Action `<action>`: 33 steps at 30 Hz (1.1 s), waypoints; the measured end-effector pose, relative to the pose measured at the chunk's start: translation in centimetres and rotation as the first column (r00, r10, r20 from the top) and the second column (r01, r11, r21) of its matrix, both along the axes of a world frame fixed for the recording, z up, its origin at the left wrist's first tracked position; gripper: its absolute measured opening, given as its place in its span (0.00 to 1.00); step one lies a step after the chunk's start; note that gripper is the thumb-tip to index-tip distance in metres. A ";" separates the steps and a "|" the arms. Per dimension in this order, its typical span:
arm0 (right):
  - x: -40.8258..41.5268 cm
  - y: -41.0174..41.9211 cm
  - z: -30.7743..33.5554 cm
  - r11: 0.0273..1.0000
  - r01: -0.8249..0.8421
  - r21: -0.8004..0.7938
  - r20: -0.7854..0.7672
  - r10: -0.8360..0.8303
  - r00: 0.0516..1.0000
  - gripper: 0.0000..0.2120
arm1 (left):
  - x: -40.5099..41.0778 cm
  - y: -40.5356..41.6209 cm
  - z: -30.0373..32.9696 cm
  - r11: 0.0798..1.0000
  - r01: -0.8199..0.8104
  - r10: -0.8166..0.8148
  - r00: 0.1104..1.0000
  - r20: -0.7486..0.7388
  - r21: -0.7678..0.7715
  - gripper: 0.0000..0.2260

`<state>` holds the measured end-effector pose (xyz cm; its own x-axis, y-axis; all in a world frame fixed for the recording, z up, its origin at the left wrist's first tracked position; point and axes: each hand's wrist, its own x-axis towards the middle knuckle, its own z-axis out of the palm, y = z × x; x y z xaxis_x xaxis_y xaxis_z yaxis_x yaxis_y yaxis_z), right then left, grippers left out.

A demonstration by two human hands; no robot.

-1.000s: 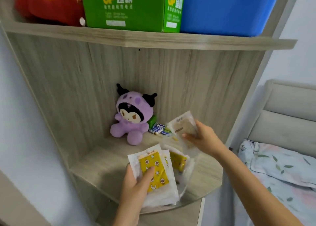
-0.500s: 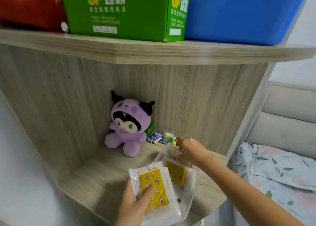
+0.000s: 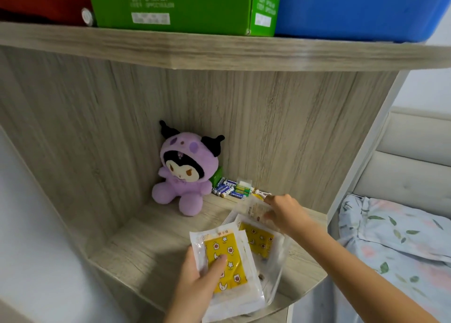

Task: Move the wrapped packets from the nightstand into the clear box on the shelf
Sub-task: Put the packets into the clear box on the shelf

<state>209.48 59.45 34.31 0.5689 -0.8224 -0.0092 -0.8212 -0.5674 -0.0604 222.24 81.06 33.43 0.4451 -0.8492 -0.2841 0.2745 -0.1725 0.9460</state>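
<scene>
Grip: a stack of wrapped packets (image 3: 227,269), clear film over yellow star-and-moon print, is gripped by the left hand (image 3: 195,291), thumb pressed on the top face and fingers presumably beneath, though these are hidden; a paler beige packet (image 3: 258,209) is pinched at its far edge by the right hand (image 3: 285,213), fingers curled round it. Head view, the only view supplied: the beige packet is held over the far end of the clear box (image 3: 275,281), which stands on the lower shelf (image 3: 146,244) near its front edge; a further yellow packet (image 3: 258,239) is already lodged inside, leaning against the wall. The left-hand stack is held just beside and partly over the box's near rim, judged to be a reserve kept close so that each packet can be passed in by the right hand. Behind are catalogued a purple plush doll (image 3: 185,171) and a loose heap of small batteries (image 3: 231,188) against the back panel. On the upper shelf (image 3: 219,51) are entered a green carton (image 3: 183,5) with white printed lines and a label, too blurred to be read, a blue bin (image 3: 353,7) and a red item (image 3: 41,3). Small print on the packets is not legible. The nightstand is not in view.
</scene>
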 end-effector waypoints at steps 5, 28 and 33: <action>-1.4 0.7 -1.1 0.903 -0.135 -0.408 0.016 0.155 0.988 0.27 | 0.0 -1.0 0.3 1.000 0.005 -0.005 1.000 0.002 -0.008 0.17; -2.3 0.1 4.6 1.000 -0.006 0.017 0.219 0.002 0.976 0.10 | -0.6 -13.4 -1.0 0.862 0.350 -0.445 0.173 0.879 0.368 0.14; -0.6 -0.3 3.4 0.996 0.021 -0.092 0.021 -0.019 1.000 0.17 | -0.5 -14.3 -2.4 0.774 0.366 -0.594 0.135 0.793 0.517 0.24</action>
<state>208.83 59.16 37.71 0.5519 -0.8302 0.0786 -0.8314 -0.5551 -0.0256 221.74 66.73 31.02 0.0106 -0.9840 -0.1778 -0.8969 -0.0880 0.4335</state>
